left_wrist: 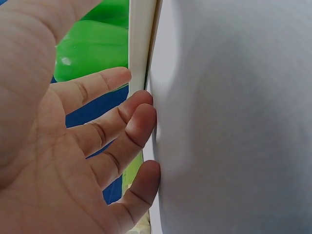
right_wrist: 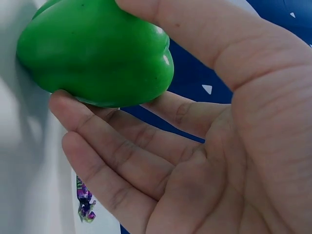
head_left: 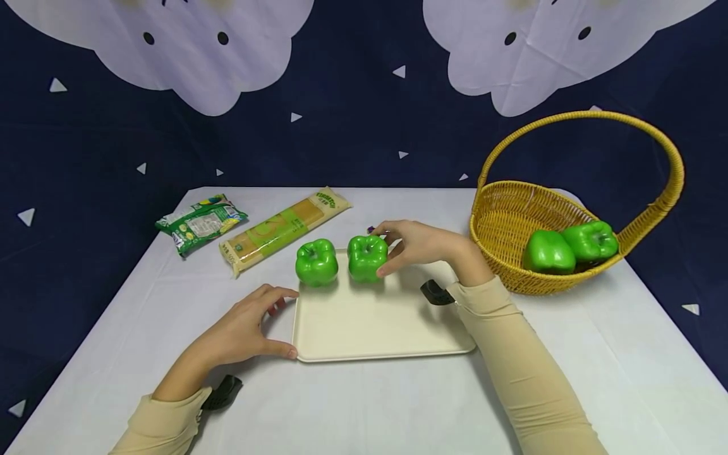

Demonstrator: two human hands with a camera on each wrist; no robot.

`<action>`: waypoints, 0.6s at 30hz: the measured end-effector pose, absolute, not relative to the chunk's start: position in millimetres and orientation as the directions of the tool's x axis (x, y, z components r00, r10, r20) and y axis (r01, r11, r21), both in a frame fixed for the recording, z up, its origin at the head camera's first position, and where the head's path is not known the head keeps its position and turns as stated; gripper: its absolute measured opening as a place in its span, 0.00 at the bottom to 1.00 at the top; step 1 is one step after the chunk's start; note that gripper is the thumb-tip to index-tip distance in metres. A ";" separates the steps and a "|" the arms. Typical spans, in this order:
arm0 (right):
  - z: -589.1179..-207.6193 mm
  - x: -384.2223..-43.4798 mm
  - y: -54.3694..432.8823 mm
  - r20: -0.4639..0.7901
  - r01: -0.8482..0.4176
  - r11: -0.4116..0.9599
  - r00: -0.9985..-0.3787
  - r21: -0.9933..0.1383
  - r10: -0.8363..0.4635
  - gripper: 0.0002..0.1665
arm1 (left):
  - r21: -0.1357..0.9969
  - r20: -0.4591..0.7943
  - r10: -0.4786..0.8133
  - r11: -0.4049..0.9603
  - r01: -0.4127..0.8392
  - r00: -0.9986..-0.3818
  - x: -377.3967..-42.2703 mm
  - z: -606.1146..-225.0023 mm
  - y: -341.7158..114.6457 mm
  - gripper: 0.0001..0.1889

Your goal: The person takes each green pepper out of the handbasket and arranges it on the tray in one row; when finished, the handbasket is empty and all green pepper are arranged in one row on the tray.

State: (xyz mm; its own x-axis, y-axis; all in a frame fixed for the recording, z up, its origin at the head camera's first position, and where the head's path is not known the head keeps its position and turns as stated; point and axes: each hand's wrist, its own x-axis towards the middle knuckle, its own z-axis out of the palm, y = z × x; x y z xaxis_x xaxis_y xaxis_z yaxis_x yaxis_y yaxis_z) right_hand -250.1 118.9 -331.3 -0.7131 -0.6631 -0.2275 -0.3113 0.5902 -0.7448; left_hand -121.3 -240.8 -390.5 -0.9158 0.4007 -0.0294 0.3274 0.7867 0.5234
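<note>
My right hand [head_left: 421, 243] grips a green bell pepper [head_left: 366, 258] over the back of the cream tray [head_left: 387, 328], thumb on one side and fingers on the other. In the right wrist view the same bell pepper [right_wrist: 97, 53] sits between the thumb and fingers. A second green bell pepper [head_left: 316, 262] stands to its left, at the tray's back left corner. Beside the tray's left edge is my left hand [head_left: 244, 325], fingers spread and fingertips right at the rim. The left wrist view shows its loosely bent fingers [left_wrist: 112, 131] along the rim.
At the right stands a yellow wicker basket [head_left: 512, 278] with a tall handle, holding two green bell peppers [head_left: 548, 253]. Back left lie a green snack bag [head_left: 205, 222] and a long noodle packet [head_left: 284, 229]. A small purple wrapper [right_wrist: 85, 200] lies behind the right hand.
</note>
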 end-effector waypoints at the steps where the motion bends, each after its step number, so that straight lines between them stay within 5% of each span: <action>1: -331.4 -250.1 118.5 -0.227 -0.317 0.596 -0.715 -0.738 -0.661 0.51 | 0.523 -0.027 0.402 0.786 0.329 -0.915 -121.3 -390.7 -240.9 0.53; 18: -328.5 -248.1 114.7 -0.227 -0.307 0.569 -0.696 -0.763 -0.681 0.49 | 0.524 -0.036 0.398 0.789 0.322 -0.916 -121.9 -390.2 -240.4 0.54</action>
State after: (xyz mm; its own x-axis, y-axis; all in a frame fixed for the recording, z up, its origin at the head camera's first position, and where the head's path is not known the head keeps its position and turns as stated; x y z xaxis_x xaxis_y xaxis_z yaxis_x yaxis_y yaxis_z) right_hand -248.1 114.7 -328.5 -0.6965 -0.6807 -0.2271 -0.3071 0.5688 -0.7630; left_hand -121.9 -240.4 -390.2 -0.9165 0.3984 -0.0363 0.3222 0.7888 0.5235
